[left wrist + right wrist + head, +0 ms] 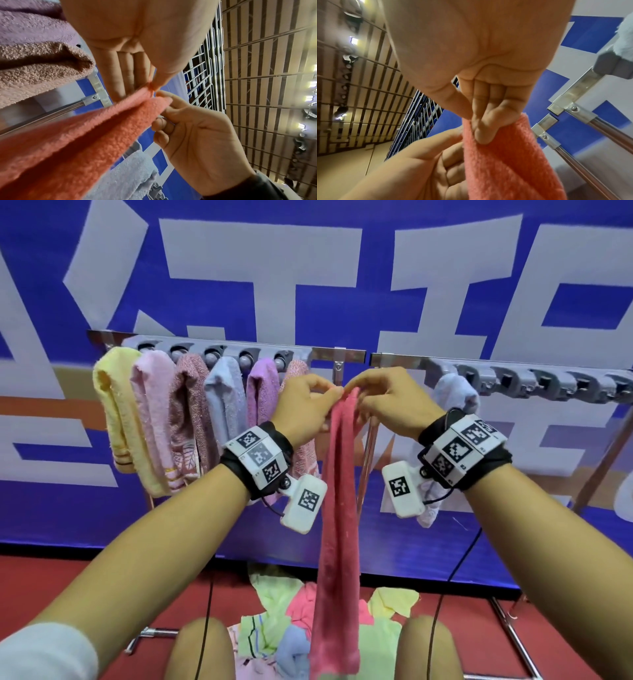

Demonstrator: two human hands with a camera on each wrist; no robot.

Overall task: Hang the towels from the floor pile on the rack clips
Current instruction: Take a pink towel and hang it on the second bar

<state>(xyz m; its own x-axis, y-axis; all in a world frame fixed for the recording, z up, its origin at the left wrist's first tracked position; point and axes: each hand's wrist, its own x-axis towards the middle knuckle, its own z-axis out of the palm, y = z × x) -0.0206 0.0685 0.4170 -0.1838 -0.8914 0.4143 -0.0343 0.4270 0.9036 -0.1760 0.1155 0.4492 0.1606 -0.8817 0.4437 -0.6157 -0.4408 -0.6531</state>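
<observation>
The head view alone shows the whole scene: a blue banner with large grey letters (260, 261) fills the back, and in front of it stands the metal rack (342, 355) with its row of grey clips (534, 380). On the left half six towels hang side by side, from a yellow towel (114, 412) to a purple towel (262, 392), and on the right half one pale blue towel (455, 393) hangs from the first clip. Low in this view the floor pile of towels (274, 621) lies on the red floor between the person's knees. The coral-red towel (337, 508) hangs folded lengthwise in front of the rack's middle post, its top just below the bar and its lower end over the pile. The left hand (303, 405) and the right hand (394, 402) meet at its top edge. The left wrist view shows the left thumb and forefinger pinching the very tip of the towel. The right wrist view shows the right fingers (485, 121) curled around the towel's top fold, with the thumb beside them.
</observation>
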